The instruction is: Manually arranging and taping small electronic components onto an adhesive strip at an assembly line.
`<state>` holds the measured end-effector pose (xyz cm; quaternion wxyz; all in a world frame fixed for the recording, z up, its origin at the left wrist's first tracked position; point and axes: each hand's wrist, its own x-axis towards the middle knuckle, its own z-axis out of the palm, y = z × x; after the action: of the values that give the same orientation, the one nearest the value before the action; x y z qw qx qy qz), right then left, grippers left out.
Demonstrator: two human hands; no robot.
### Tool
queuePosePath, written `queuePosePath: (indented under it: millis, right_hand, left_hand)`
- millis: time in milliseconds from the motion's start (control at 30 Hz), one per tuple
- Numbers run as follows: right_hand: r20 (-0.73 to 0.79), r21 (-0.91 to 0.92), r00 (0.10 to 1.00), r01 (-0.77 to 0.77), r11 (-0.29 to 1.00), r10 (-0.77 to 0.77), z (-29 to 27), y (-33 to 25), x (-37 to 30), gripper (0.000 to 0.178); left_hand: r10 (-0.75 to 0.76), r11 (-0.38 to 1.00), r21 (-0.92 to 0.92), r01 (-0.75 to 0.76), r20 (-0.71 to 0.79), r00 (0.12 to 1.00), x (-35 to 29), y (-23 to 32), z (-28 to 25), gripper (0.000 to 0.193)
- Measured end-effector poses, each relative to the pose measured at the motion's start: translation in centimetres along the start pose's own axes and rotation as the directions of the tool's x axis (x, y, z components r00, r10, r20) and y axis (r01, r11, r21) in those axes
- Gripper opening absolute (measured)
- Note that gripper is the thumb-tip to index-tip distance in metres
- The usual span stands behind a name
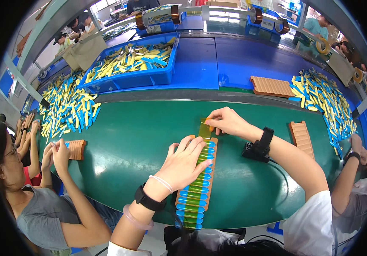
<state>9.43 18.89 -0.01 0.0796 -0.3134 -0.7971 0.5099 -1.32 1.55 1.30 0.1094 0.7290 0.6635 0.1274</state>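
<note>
A brown grooved tray [209,190] lies lengthwise before me, bearing a row of flat blue pieces [190,201] with rounded ends. Along the row runs a strip of see-through yellowish tape [203,130], which reaches past the tray's far end. My left hand [184,158] rests over the upper part of the row, fingers stretched and spread. Just beyond the tray, my right hand [226,121] pinches the far part of the tape. Something small and orange [211,127] shows at its fingertips; its kind is partly hidden. The row's near end extends beyond the tray toward me.
Heaps of blue and yellow pieces lie at left [66,106] and right [324,100]. A blue bin [136,79] holds more. Other brown trays [272,87] stand about the green table [128,128]. Co-workers' hands [55,155] are busy at the left; another person [356,183] sits right.
</note>
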Motion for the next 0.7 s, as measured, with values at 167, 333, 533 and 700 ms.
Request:
queuePosePath:
  millis: [167,333,533,700]
  right_hand:
    - [0.031,0.018,1.000,0.007,1.000,-0.007,-0.1,0.2,0.6,0.024]
    - [0.020,0.138,0.999,0.040,0.990,-0.043,0.5,0.0,0.0,0.021]
    - [-0.075,0.132,0.985,0.163,0.978,-0.154,-0.9,-4.1,-4.1,0.018]
    - [-0.183,0.147,0.927,0.356,0.923,-0.329,-2.9,-12.8,-12.0,0.018]
  left_hand:
    - [0.030,0.999,-0.046,-0.027,0.073,0.997,0.5,-1.2,-0.3,0.041]
    - [0.121,0.993,-0.003,-0.121,-0.016,0.993,-0.7,-2.0,0.6,0.043]
    - [-0.155,0.917,-0.397,0.044,-0.254,0.955,-2.8,-4.8,-2.7,0.044]
    - [-0.191,0.952,-0.251,0.174,-0.043,0.981,-4.0,-5.7,0.0,0.065]
